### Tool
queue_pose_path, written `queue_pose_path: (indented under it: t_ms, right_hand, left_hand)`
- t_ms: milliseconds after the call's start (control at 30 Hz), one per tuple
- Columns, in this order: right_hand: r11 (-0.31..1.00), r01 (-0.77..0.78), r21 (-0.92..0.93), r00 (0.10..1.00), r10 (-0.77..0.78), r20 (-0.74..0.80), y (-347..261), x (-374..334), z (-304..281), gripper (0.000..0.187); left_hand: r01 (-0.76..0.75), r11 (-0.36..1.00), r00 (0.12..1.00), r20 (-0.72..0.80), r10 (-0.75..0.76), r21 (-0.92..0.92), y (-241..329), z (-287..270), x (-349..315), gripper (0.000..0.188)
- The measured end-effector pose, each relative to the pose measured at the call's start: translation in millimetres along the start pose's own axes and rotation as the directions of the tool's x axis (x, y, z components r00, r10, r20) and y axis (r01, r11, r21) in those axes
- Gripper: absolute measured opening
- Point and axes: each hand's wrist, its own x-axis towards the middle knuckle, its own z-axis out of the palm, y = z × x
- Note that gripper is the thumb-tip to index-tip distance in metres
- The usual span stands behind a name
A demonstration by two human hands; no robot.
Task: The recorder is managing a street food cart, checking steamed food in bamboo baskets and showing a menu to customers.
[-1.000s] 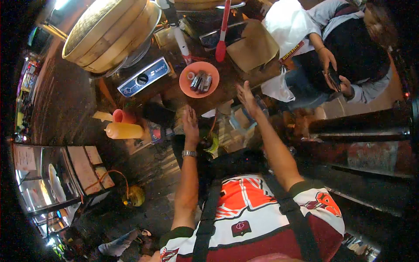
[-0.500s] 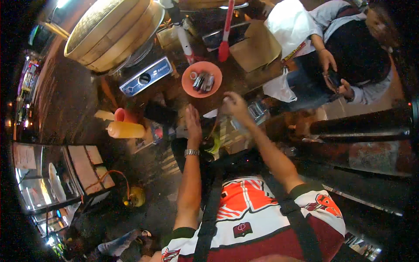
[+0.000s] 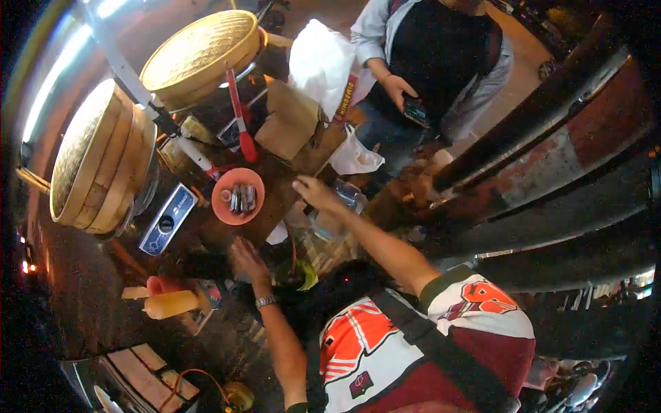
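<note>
My left hand (image 3: 249, 261), with a metal-band watch at the wrist, hovers just on my side of a pink bowl (image 3: 222, 208); its fingers are outstretched, somewhat blurred, and nothing shows in them. In the bowl lie several small, narrow silvery and dark items whose kind I cannot make out. To the right of the bowl, over the brown table, my right hand (image 3: 318, 194) reaches out with its fingers extended and no visible object. Close by my right hand are a clear plastic container (image 3: 348, 195) and a white plastic bag (image 3: 358, 153).
Bamboo steamers (image 3: 103, 165) and a blue-fronted stove (image 3: 167, 220) stand at the left. Red tongs (image 3: 242, 131), a cardboard piece (image 3: 286, 124) and a large white bag (image 3: 320, 65) lie farther back. A yellow squeeze bottle (image 3: 171, 304) is at lower left. Someone holding a phone (image 3: 415, 110) stands opposite.
My view has turned, so the bowl and steamers appear farther left and lower, and a second steamer shows fully. Both hands remain near the bowl. The person opposite now holds the phone in one hand.
</note>
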Motion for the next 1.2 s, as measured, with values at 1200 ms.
queue_pose_path:
  t_ms: [1200]
  right_hand:
    - [0.980,-0.141,-0.138,0.990,0.142,-0.006,73.7,39.1,-24.4,0.055]
  left_hand:
    - [0.228,0.621,0.907,-0.068,-0.416,-0.750,-64.0,6.9,36.3,0.052]
